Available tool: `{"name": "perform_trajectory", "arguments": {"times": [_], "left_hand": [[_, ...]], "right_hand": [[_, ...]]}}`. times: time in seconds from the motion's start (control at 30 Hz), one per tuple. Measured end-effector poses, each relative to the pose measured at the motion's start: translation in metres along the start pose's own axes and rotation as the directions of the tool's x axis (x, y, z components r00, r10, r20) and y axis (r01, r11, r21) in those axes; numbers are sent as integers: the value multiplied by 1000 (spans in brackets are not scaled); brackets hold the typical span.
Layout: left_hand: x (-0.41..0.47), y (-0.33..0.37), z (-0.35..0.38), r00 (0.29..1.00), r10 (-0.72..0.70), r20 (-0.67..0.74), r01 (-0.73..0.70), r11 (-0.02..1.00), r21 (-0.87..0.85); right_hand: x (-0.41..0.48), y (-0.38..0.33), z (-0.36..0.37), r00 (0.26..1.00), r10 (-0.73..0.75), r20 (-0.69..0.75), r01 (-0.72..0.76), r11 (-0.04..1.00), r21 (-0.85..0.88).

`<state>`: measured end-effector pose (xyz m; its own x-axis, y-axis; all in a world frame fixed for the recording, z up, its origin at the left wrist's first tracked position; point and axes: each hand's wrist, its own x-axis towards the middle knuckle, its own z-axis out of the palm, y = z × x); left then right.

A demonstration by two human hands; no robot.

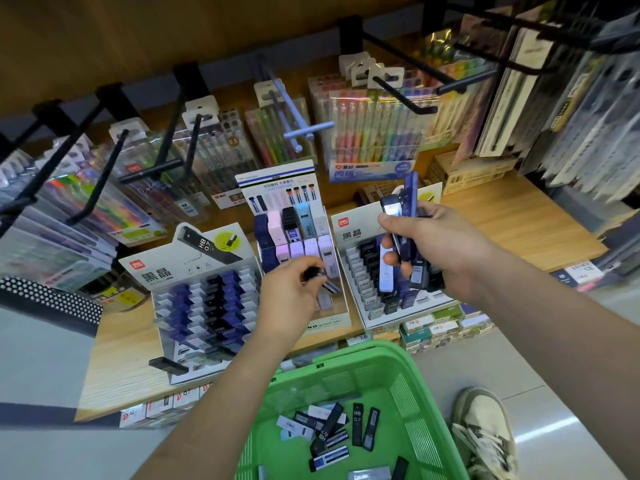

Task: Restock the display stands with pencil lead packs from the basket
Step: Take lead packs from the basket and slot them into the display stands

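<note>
Green plastic basket [420,420] at lower centre holds loose pencil lead packs [325,427] on its floor. Left hand [289,296] pinches one dark pack [312,271] between curled fingertips over the middle display stand [298,220]. Right hand [443,247] grips a bundle of packs [410,195], fingers curled round it, above the right display stand [363,271].

Head-worn view, tilted down, close over basket [408,410]

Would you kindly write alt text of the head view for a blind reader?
A person's right hand grips several pencil lead packs over the display stands, while the left hand pinches one dark pack; a green basket below holds more.
</note>
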<state>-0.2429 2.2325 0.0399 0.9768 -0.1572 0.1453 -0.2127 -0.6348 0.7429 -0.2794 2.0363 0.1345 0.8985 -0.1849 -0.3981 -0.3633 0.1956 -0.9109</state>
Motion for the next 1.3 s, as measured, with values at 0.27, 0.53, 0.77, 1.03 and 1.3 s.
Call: {"name": "perform_trajectory", "arguments": {"times": [0.27,0.53,0.77,1.03,1.3], "left_hand": [[8,-5,10,955,268,129,-297,871,391],[6,-5,21,898,397,188,-428,698,574],[3,-8,21,905,366,218,-421,696,582],[-19,40,47,959,250,134,-282,889,360],[-9,57,81,987,57,152,-114,909,401]], "right_hand": [[0,0,0,1000,18,3,-18,1000,-2],[0,-2,-5,1000,29,4,-29,999,31],[0,-5,-12,1000,15,12,-16,999,41],[0,-5,-25,1000,-10,-11,11,1000,22],[1,-2,-31,999,-33,3,33,999,-23]]}}
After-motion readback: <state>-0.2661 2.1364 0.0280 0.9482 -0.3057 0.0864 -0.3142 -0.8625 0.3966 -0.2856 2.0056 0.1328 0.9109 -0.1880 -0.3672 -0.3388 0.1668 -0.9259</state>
